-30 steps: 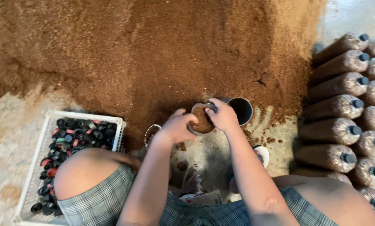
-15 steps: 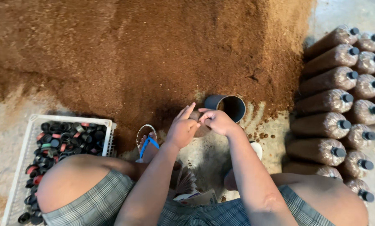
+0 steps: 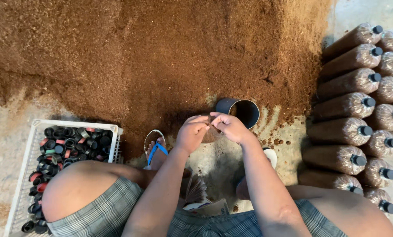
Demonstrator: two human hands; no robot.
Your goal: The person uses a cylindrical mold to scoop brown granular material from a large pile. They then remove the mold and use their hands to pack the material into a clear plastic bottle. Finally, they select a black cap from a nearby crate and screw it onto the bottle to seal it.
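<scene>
Left hand (image 3: 191, 134) and right hand (image 3: 229, 127): together pinching a filled bag's top (image 3: 210, 134), near dark tube (image 3: 242, 112); white crate of caps (image 3: 34, 145) left.

Brown thing (image 3: 211, 134) mostly hidden between hands.

Place: a mushroom-growing or bag-filling work floor.
Signs: big brown substrate heap (image 3: 161, 57) on bare concrete floor (image 3: 3, 131); stacked filled bags (image 3: 354, 105) with black caps; white crate (image 3: 29, 149) of plastic rings.
</scene>
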